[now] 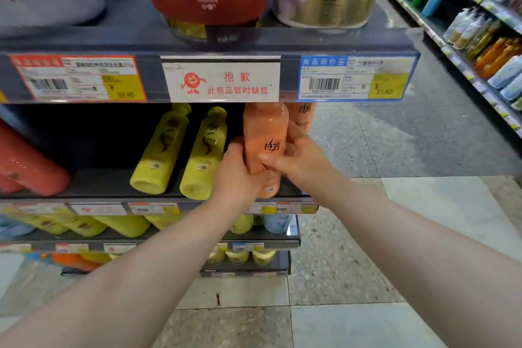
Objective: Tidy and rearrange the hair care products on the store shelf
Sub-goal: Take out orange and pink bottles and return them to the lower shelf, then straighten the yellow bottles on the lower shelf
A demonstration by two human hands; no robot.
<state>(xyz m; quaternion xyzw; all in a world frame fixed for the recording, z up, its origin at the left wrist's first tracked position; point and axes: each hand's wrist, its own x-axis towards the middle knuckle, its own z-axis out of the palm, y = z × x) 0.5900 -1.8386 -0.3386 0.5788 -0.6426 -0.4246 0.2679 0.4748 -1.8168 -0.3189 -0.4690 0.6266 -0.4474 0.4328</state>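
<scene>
Left hand (237, 174) and right hand (300, 158) both wrap around an upright orange bottle (265, 127) at the right end of a dark store shelf (99, 182), just beside two yellow bottles (161, 155)

A dark grey shelf unit (152, 79) of several tiers fills the left, its front edges lined with price strips (356, 78). Beside it runs an aisle floor (367, 150) of what looks like speckled grey terrazzo, meeting pale square tiles (440, 206) nearer the camera. A second shelving rack (452, 56) recedes along the far right under even indoor light.
</scene>
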